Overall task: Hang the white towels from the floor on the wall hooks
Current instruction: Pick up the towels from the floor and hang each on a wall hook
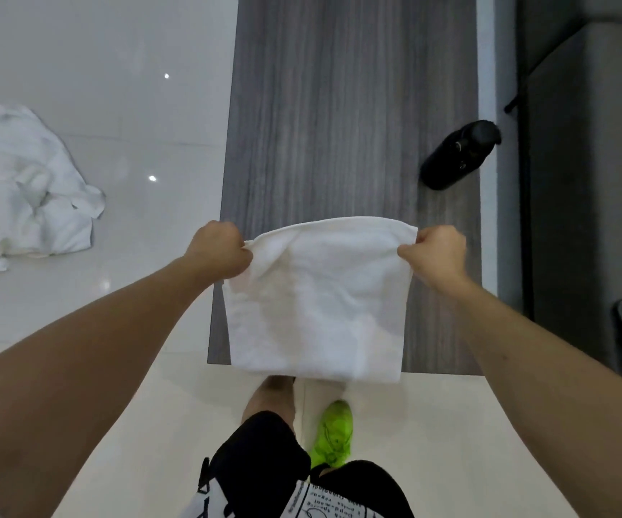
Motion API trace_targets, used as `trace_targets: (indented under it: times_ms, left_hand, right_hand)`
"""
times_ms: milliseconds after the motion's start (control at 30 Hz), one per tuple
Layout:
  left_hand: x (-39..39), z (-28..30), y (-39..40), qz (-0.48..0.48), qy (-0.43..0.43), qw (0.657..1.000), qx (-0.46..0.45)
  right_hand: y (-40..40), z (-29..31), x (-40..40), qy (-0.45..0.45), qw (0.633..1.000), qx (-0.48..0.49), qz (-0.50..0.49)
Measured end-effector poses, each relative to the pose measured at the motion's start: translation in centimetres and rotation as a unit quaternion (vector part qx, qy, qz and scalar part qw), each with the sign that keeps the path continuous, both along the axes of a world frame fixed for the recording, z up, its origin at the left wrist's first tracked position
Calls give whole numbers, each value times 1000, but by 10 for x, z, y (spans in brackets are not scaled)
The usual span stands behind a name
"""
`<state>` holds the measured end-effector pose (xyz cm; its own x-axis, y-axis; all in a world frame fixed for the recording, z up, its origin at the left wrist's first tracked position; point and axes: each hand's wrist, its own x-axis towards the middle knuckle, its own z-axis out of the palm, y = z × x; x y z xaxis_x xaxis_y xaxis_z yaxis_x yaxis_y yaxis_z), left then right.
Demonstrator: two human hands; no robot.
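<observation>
I hold a white towel point(316, 304) spread out in front of me, hanging down from its top edge. My left hand point(219, 252) grips the top left corner and my right hand point(436, 252) grips the top right corner. A heap of several more white towels point(21, 181) lies crumpled on the glossy white floor at the left. A black wall hook point(459, 155) juts from the grey wood-grain wall panel point(339, 106), up and to the right of my right hand.
A dark door frame and a grey surface point(586, 143) run along the right edge. My legs and a bright green shoe point(333, 435) show below the towel on the pale floor tiles point(133, 368).
</observation>
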<state>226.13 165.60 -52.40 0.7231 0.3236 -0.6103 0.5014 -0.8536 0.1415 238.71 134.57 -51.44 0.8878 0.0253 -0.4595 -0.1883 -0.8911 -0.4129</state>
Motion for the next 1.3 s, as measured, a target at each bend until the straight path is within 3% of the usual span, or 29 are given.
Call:
trace_targets:
  times_ms: [333,633,1033,1300]
  left_hand:
    - [16,175,1,0,-140,989,43]
    - [3,306,-21,-45,-272,957,92]
    - [-42,350,-20,-32,-302,945,119]
    - [-23,347,11,16,-322,945,53]
  right_hand:
    - [-26,159,21,-87,992,42,78]
    - [-47,284,14,-130,958,-134,219]
    - [-60,335,-23,-141,965,-27,218]
    - [-39,337,2,-183,965,149,110]
